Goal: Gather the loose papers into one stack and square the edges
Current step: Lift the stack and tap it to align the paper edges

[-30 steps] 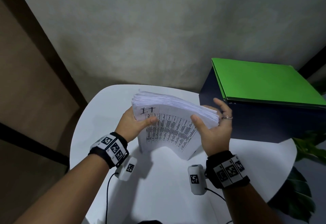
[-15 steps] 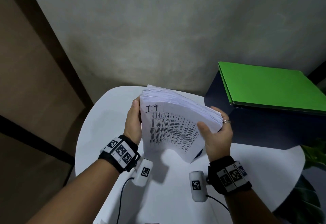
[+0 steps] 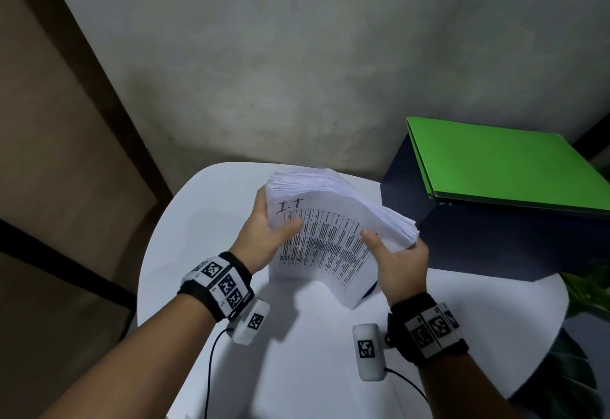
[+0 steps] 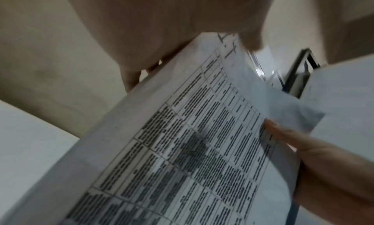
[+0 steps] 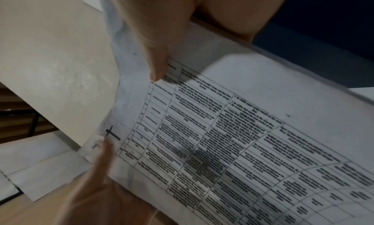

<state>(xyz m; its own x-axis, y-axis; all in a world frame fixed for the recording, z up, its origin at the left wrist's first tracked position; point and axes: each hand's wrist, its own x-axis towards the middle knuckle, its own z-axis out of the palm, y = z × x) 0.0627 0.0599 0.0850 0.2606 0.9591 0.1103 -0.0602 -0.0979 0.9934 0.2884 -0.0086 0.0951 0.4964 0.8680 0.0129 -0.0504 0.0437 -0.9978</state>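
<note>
A thick stack of white papers (image 3: pixel 330 240) stands on its lower edge on the round white table (image 3: pixel 185 220), leaning toward me, its front sheet printed with a table and handwriting at the top. My left hand (image 3: pixel 264 230) grips the stack's left side, thumb across the front sheet and fingers behind. My right hand (image 3: pixel 396 260) grips the right side, thumb on the print. In the left wrist view the paper stack (image 4: pixel 182 148) fills the frame under my left hand (image 4: pixel 182 36). The right wrist view shows the same front sheet (image 5: pixel 242 132) with my right thumb (image 5: pixel 153 60) on it.
A dark blue box (image 3: pixel 495 237) stands on the table at the right with a green folder (image 3: pixel 508 167) on top. A grey wall rises behind the table. Green plant leaves (image 3: pixel 587 286) show at the right edge. The table's near part lies bare below the stack.
My left thumb has come back across the front sheet after resting flat along the stack's left edge. The stack stays upright between both hands.
</note>
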